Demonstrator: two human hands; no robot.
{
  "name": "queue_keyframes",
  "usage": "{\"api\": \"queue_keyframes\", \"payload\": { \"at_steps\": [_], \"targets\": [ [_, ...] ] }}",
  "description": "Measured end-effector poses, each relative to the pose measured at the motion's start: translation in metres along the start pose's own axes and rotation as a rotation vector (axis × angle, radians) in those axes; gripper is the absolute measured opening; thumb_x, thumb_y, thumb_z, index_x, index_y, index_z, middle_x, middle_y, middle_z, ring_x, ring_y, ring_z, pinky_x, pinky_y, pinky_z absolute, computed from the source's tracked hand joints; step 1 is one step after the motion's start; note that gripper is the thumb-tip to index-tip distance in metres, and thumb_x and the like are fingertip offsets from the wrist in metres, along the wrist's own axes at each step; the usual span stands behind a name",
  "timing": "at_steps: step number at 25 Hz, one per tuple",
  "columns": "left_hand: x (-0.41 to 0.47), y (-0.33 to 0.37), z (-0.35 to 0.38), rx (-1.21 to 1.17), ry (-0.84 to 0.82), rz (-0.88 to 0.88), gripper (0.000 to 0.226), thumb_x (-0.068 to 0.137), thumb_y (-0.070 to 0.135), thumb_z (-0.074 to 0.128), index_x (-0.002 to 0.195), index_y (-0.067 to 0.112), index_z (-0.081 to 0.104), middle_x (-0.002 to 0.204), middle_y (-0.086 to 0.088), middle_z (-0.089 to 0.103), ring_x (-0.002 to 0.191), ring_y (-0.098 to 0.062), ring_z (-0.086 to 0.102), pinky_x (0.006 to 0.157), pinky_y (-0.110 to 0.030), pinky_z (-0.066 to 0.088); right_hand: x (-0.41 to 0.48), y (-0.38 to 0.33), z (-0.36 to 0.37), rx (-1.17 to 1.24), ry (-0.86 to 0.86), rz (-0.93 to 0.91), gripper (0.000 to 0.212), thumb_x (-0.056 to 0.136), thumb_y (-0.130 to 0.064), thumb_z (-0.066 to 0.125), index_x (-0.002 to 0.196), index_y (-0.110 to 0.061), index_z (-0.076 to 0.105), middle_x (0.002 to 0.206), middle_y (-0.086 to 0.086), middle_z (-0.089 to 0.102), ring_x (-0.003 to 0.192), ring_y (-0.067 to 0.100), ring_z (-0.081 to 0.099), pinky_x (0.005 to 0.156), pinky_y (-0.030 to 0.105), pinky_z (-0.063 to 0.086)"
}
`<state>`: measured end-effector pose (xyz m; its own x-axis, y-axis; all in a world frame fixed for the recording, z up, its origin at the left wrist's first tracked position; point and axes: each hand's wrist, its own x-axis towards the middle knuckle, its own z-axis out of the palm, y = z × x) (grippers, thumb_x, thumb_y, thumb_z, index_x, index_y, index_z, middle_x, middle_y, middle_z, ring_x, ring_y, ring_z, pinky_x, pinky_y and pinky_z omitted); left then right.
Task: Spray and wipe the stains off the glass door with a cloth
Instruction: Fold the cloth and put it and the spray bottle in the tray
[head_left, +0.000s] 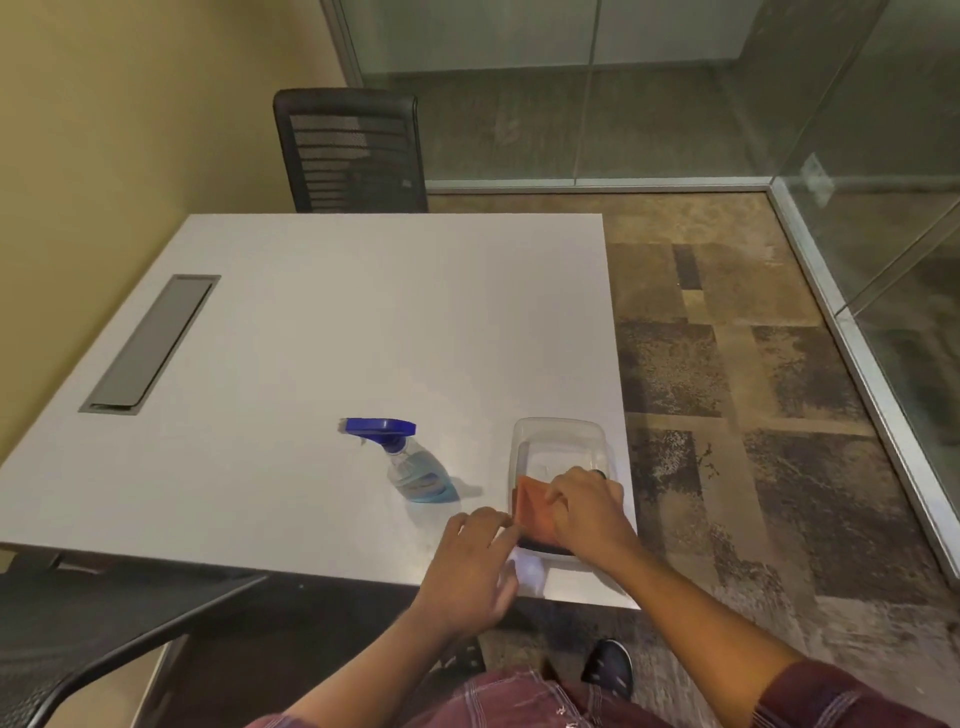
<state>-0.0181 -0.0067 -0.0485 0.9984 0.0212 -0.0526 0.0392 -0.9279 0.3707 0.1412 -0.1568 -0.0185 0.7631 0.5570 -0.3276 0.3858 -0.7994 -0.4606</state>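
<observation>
An orange cloth (532, 512) lies folded in a clear plastic tray (558, 434) near the table's front right corner. My right hand (587, 506) rests on top of the cloth, fingers curled over it. My left hand (475, 558) touches the cloth's left edge with its fingertips at the tray's rim. A spray bottle (410, 467) with a blue trigger head and pale blue liquid stands upright on the table, left of the tray. Glass walls (883, 156) enclose the room at the back and right.
The white table (337, 312) has a grey cable hatch (150, 343) at the left. A black mesh chair (353, 150) stands behind the table, another chair (78, 634) at the lower left. Patterned carpet (727, 389) lies between table and glass.
</observation>
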Motion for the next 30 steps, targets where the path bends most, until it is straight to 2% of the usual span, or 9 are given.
{"api": "queue_keyframes", "payload": {
  "at_steps": [4, 6, 8, 11, 14, 21, 24, 26, 30],
  "targets": [
    [-0.023, -0.032, -0.018, -0.488, 0.293, -0.574, 0.033, 0.106, 0.044, 0.062, 0.133, 0.024, 0.064, 0.129, 0.003, 0.070, 0.112, -0.012, 0.066, 0.105, -0.043, 0.059, 0.014, -0.035, -0.001, 0.217, 0.070, -0.023, 0.021, 0.104, -0.026, 0.059, 0.123, -0.029, 0.069, 0.136, -0.007, 0.062, 0.121, 0.015, 0.055, 0.114, 0.036, 0.041],
    [-0.024, -0.054, -0.032, -0.571, 0.421, -0.722, 0.031, 0.103, 0.031, 0.071, 0.130, 0.018, 0.062, 0.124, -0.002, 0.068, 0.104, -0.013, 0.063, 0.100, -0.048, 0.061, 0.022, -0.062, 0.001, 0.262, 0.045, -0.075, 0.029, 0.103, -0.032, 0.066, 0.132, -0.032, 0.064, 0.143, -0.010, 0.057, 0.128, 0.014, 0.053, 0.115, 0.034, 0.039],
    [-0.021, -0.073, -0.044, -0.625, 0.488, -0.798, 0.038, 0.100, 0.019, 0.076, 0.133, 0.015, 0.059, 0.130, -0.006, 0.066, 0.110, -0.018, 0.063, 0.104, -0.050, 0.060, 0.031, -0.091, 0.002, 0.226, 0.015, -0.122, 0.042, 0.101, -0.036, 0.071, 0.141, -0.031, 0.059, 0.149, -0.010, 0.055, 0.135, 0.015, 0.053, 0.116, 0.034, 0.036],
    [-0.014, -0.095, -0.054, -0.666, 0.485, -0.807, 0.053, 0.097, 0.015, 0.079, 0.143, 0.016, 0.053, 0.147, -0.006, 0.059, 0.131, -0.024, 0.060, 0.115, -0.048, 0.054, 0.042, -0.133, 0.007, 0.222, -0.041, -0.190, 0.058, 0.095, -0.038, 0.077, 0.148, -0.028, 0.054, 0.150, -0.007, 0.056, 0.134, 0.017, 0.056, 0.118, 0.036, 0.038],
    [-0.005, -0.109, -0.057, -0.709, 0.359, -0.738, 0.065, 0.099, 0.022, 0.078, 0.156, 0.019, 0.048, 0.158, -0.001, 0.054, 0.141, -0.020, 0.055, 0.120, -0.045, 0.049, 0.048, -0.160, 0.013, 0.285, -0.065, -0.196, 0.059, 0.090, -0.035, 0.082, 0.143, -0.024, 0.058, 0.138, -0.002, 0.064, 0.124, 0.021, 0.060, 0.113, 0.041, 0.042],
    [0.000, -0.118, -0.054, -0.659, 0.302, -0.648, 0.041, 0.105, 0.034, 0.070, 0.144, 0.026, 0.062, 0.145, 0.000, 0.070, 0.130, -0.021, 0.067, 0.114, -0.054, 0.055, 0.042, -0.171, 0.020, 0.371, -0.039, -0.099, 0.043, 0.101, -0.029, 0.071, 0.142, -0.018, 0.060, 0.131, 0.000, 0.068, 0.109, 0.013, 0.059, 0.090, 0.022, 0.041],
    [0.004, -0.108, -0.059, -0.679, 0.335, -0.603, 0.054, 0.104, 0.034, 0.071, 0.154, 0.028, 0.052, 0.159, -0.001, 0.059, 0.141, -0.022, 0.060, 0.121, -0.053, 0.050, 0.037, -0.165, -0.001, 0.421, 0.021, -0.089, 0.039, 0.102, -0.028, 0.070, 0.138, -0.015, 0.062, 0.121, -0.005, 0.065, 0.113, 0.017, 0.063, 0.085, 0.015, 0.041],
    [0.008, -0.100, -0.062, -0.686, 0.348, -0.624, 0.062, 0.103, 0.036, 0.070, 0.160, 0.026, 0.045, 0.167, -0.002, 0.050, 0.149, -0.024, 0.053, 0.124, -0.052, 0.046, 0.031, -0.158, -0.024, 0.473, 0.096, -0.068, 0.039, 0.102, -0.026, 0.070, 0.138, -0.012, 0.062, 0.118, -0.008, 0.059, 0.112, 0.015, 0.060, 0.093, 0.021, 0.041],
    [0.017, -0.087, -0.053, -0.525, 0.182, -0.517, 0.069, 0.104, 0.048, 0.065, 0.164, 0.025, 0.039, 0.173, -0.002, 0.042, 0.158, -0.025, 0.043, 0.131, -0.046, 0.036, 0.021, -0.127, -0.070, 0.491, 0.296, -0.056, 0.040, 0.099, -0.026, 0.073, 0.133, -0.006, 0.064, 0.119, -0.004, 0.060, 0.112, 0.011, 0.056, 0.093, 0.024, 0.041]
  ]
}}
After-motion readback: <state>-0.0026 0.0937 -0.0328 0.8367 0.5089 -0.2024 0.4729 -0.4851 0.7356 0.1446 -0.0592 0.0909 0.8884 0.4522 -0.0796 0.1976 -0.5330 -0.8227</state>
